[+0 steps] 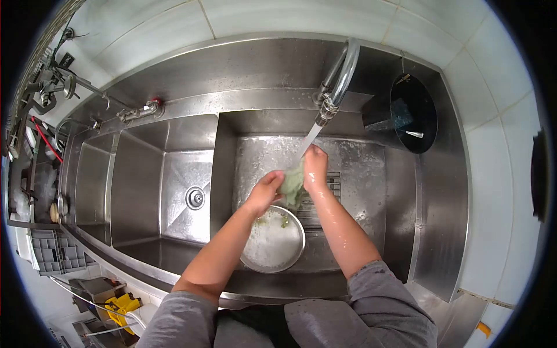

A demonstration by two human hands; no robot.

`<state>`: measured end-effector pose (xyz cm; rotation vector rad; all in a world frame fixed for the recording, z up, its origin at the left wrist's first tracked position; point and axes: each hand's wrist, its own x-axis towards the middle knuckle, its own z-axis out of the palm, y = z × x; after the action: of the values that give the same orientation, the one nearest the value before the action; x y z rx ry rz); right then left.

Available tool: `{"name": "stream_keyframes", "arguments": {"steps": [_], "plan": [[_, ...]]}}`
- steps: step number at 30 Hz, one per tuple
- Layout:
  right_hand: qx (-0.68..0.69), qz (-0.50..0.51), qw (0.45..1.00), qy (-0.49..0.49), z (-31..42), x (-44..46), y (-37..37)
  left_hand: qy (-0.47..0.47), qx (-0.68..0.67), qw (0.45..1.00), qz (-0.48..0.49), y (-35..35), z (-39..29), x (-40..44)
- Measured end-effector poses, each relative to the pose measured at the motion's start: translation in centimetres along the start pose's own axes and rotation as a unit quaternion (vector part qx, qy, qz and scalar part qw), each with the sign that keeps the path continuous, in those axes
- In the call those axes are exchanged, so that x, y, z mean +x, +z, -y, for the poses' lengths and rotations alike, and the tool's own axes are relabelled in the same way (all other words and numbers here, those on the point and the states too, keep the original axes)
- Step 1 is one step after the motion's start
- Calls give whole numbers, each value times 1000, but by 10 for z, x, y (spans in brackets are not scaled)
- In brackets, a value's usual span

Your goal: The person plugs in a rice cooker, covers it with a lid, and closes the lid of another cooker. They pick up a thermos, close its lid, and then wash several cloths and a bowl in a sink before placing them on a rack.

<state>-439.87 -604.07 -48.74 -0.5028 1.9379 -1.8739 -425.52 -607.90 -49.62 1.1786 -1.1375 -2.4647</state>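
Note:
A pale green, wet, cloth-like thing (pixel 293 184) is stretched between my two hands over the right-hand sink basin. My left hand (pixel 268 190) grips its left side with bent fingers. Closed round its upper right part is my right hand (pixel 315 167), just under the running water (pixel 310 139) of the curved faucet (pixel 346 72). Below the hands a round metal bowl (pixel 272 243) holds cloudy, foamy liquid with small green bits. Part of a metal grate (pixel 333 184) shows on the basin floor behind my right forearm.
A black bucket (pixel 429 104) with a bluish item and a metal handle inside stands at the right back. On the left are an empty basin with a drain (pixel 195 198), a red-marked tap (pixel 154 104) and a grey crate (pixel 58 249). Something yellow (pixel 122 307) lies lower left.

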Motion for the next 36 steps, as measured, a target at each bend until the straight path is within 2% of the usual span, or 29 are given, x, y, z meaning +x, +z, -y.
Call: {"name": "stream_keyframes", "arguments": {"steps": [2, 4, 6, 7, 8, 11, 12, 13, 14, 15, 16, 18, 19, 20, 21, 22, 24, 25, 26, 27, 28, 29, 30, 31, 32, 33, 34, 35, 36], "plan": [[189, 83, 963, 172, 19, -4, -5, 201, 237, 950, -6, -2, 6, -6], [150, 113, 965, 182, 45, -20, 0, 221, 263, 939, -7, 6, 4, -7], [82, 127, 983, 109, 65, -25, 1, 268, 312, 912, -6, 17, -5, -2], [40, 181, 978, 98, 72, -16, -10, 248, 279, 927, 25, 15, -9, 8], [41, 182, 978, 96, 76, -4, -21, 249, 280, 927, 24, 12, -17, 8], [-133, 255, 957, 17, 82, 26, -49, 224, 128, 966, 1, 10, -52, -11], [-132, 255, 958, 16, 80, 26, -54, 225, 129, 966, 1, 14, -60, -13], [-203, 293, 921, -158, 78, 22, -57, 233, 124, 965, -6, 16, -68, -14], [-266, 320, 849, -326, 82, 17, -59, 242, 118, 963, -13, 18, -76, -14], [-343, 351, 826, -278, 88, 15, -64, 243, 54, 969, 7, 22, -83, -13], [-343, 351, 825, -279, 97, 17, -64, 250, 27, 967, 31, 23, -91, -12], [-370, 413, 832, -18, 114, 25, -61, 291, 93, 952, 21, 27, -105, -18], [-370, 413, 832, -18, 108, 24, -58, 290, 93, 952, 21, 24, -103, -15], [-230, 379, 896, -31, 102, 20, -53, 391, 261, 882, -40, 21, -98, -13], [-84, 334, 938, -44, 98, 16, -49, 474, 417, 769, -97, 19, -93, -11], [-82, 332, 939, -43, 95, 10, -45, 461, 430, 775, -44, 25, -78, -9], [-20, 256, 966, -38, 108, -10, -28, 434, 379, 811, -96, 50, -33, -5], [157, 243, 957, 11, 105, -16, -21, 432, 382, 812, -96, 52, -26, 3], [158, 243, 957, 14, 103, -18, -22, 365, 291, 883, -49, 55, -22, 11], [316, 192, 927, 59, 103, -18, -26, 293, 192, 937, 0, 54, -21, 18], [464, 136, 870, 101, 103, -16, -32, 293, 189, 937, -1, 51, -21, 25], [437, 74, 894, 67, 95, -11, -37, 256, 147, 955, -9, 48, -25, 30], [435, 74, 895, 66, 72, -5, -42, 218, 108, 970, -16, 47, -27, 33], [266, -34, 963, 21, 37, 3, -46, 284, 87, 955, 18, 48, -27, 39], [84, -143, 986, -24, 4, 7, -48, 284, 86, 955, 21, 55, -32, 31], [87, -86, 988, 94, -24, 7, -49, 250, 132, 959, 4, 66, -41, 15], [87, -88, 988, 92, -25, 0, -50, 216, 176, 960, -13, 74, -49, 4], [357, 71, 903, 230, -26, -11, -47, 206, 167, 964, 9, 75, -49, 0], [584, 218, 704, 340, -21, -21, -43, 202, 167, 965, 9, 70, -45, 0]]}}
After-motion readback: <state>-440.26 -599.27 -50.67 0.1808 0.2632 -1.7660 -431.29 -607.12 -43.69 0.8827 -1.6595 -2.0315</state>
